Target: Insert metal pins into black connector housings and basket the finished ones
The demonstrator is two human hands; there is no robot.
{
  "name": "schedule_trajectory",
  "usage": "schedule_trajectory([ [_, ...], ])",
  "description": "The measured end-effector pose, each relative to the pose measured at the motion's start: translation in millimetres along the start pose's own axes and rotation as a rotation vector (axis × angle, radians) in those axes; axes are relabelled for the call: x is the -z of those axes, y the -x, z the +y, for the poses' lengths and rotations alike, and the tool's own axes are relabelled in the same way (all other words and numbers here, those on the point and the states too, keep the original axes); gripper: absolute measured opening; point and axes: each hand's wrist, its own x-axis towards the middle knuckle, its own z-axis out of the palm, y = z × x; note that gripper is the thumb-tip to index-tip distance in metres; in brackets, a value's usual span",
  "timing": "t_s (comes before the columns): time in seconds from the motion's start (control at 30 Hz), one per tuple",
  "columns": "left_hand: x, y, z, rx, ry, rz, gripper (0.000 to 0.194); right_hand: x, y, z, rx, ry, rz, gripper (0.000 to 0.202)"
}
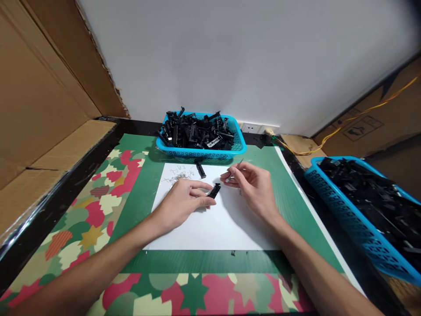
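My left hand [189, 196] is closed on a small black plastic part [215, 191], held tilted between thumb and fingers just above a white sheet [204, 232]. To its right, my right hand [251, 182] pinches a thin pointed metal tool, perhaps tweezers [240, 162]; its lower end near the fingertips looks pale. A small gap separates the tool from the black part. Behind my left hand lies a loose pile of thin bent wire pieces [180, 176]. Another black plastic part [200, 169] rests at the sheet's far edge.
A blue basket [200, 152] heaped with black plastic parts stands at the back. A second blue basket [348, 210] with black parts is at the right. Cardboard [42, 66] rises on the left. A yellow cable [329, 137] runs from a wall socket [250, 127].
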Motion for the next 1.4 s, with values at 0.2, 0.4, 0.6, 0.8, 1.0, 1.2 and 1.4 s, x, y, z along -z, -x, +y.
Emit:
schedule_trajectory([
  [0.2,-0.8,1,0,-0.021,-0.010,-0.014,0.034,-12,2,7,-0.031,-0.010,-0.015,0.031],
  [0.4,0.8,2,1,-0.055,-0.031,-0.017,0.032,-12,3,8,0.007,0.072,-0.033,0.027],
  [0.6,-0.7,2,4,-0.042,0.012,-0.024,0.027,-10,3,7,0.036,0.167,-0.034,0.023],
  [0.8,0.1,1,3,-0.038,0.028,-0.055,0.027,-10,1,9,0.031,0.202,-0.031,0.019],
  [1.0,2.9,3,3,-0.052,-0.035,-0.051,0.028,-9,-1,6,0.045,0.110,-0.002,0.022],
  [1.2,3.6,4,4,-0.143,-0.089,0.051,0.046,56,-18,-11,0.222,0.244,0.114,0.021],
  [1.4,0.3,3,7,-0.179,-0.029,0.147,0.053,91,-19,-12,0.153,0.604,-0.187,0.018],
])
